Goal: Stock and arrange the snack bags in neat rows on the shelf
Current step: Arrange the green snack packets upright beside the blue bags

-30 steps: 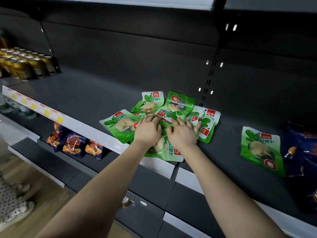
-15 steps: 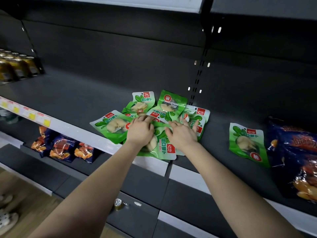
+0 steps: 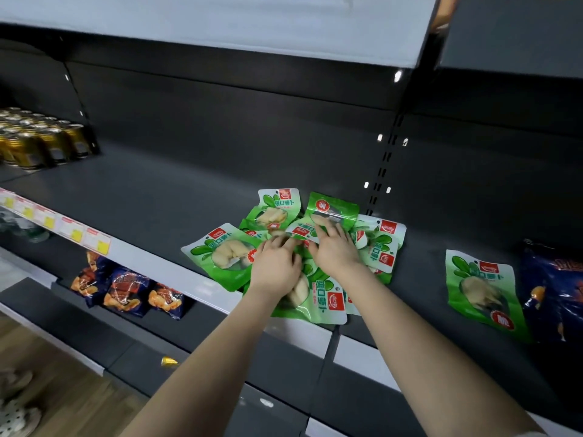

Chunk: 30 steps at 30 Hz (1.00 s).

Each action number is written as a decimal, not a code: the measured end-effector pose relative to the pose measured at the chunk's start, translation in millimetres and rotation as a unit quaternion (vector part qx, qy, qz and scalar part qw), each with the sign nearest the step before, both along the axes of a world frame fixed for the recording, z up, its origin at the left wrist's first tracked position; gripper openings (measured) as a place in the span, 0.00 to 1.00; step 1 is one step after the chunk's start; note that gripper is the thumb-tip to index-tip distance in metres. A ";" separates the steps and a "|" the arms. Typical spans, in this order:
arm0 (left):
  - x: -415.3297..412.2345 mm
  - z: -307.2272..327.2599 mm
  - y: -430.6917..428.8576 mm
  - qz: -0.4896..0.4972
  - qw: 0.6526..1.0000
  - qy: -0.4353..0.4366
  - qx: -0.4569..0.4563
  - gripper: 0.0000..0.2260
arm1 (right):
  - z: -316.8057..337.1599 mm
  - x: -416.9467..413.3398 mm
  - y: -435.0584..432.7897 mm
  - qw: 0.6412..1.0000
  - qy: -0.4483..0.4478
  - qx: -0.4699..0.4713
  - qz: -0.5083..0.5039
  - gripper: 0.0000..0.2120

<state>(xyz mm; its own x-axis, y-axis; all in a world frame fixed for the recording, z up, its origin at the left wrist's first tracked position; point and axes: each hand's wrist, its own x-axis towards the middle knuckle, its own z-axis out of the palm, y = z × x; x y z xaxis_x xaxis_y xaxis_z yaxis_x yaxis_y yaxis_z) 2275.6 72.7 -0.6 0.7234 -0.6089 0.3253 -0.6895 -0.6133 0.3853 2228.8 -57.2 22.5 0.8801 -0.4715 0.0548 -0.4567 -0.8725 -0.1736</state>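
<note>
1. Head view, the goods: the green snack bags [image 3: 318, 298] lie in a loose, overlapping heap on the dark shelf [image 3: 157, 197], close to its front edge. They point every which way, some label-up and some skewed.
2. Your hands: your right hand [image 3: 336, 247] lies on top of the heap with its fingers stretched out flat over a bag, gripping nothing. Your left hand [image 3: 276, 266] rests on the heap just beside it, but its fingertips are blurred, so I cannot tell whether they pinch a bag.
3. Done so far: the stock is up on the shelf, and that is about all. One lone green bag [image 3: 482, 288] lies flat, well to the right of the heap.
4. Left to do: no row exists yet. By my reading you are early on, and the whole heap needs separating, turning one way and lining up.
5. Neighbours: gold cans [image 3: 41, 143] stand far left of the heap, and dark blue bags [image 3: 552, 279] sit right of it, beyond the lone bag.
</note>
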 end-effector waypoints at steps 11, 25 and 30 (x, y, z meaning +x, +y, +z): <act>-1.9 2.7 0.2 0.015 1.000 0.020 -0.005 0.21 | -1.8 -7.4 11.0 0.999 -0.036 0.004 -0.034 0.23; -16.8 34.0 -3.4 -0.030 0.993 0.062 -0.092 0.31 | 58.0 -87.6 -18.8 0.967 -0.254 0.010 -0.034 0.11; -41.1 80.3 -16.6 -0.117 0.961 0.150 -0.199 0.25 | 92.0 -107.7 -26.5 0.905 -0.422 0.049 -0.022 0.11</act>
<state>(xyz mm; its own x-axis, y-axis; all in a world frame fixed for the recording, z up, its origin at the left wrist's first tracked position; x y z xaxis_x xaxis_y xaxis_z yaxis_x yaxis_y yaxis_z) 2234.6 56.1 79.8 0.6788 -0.6373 0.3649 -0.6128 -0.2176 0.7597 2121.1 -83.6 114.5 0.5250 -0.5436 0.6549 -0.1581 -0.8183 -0.5526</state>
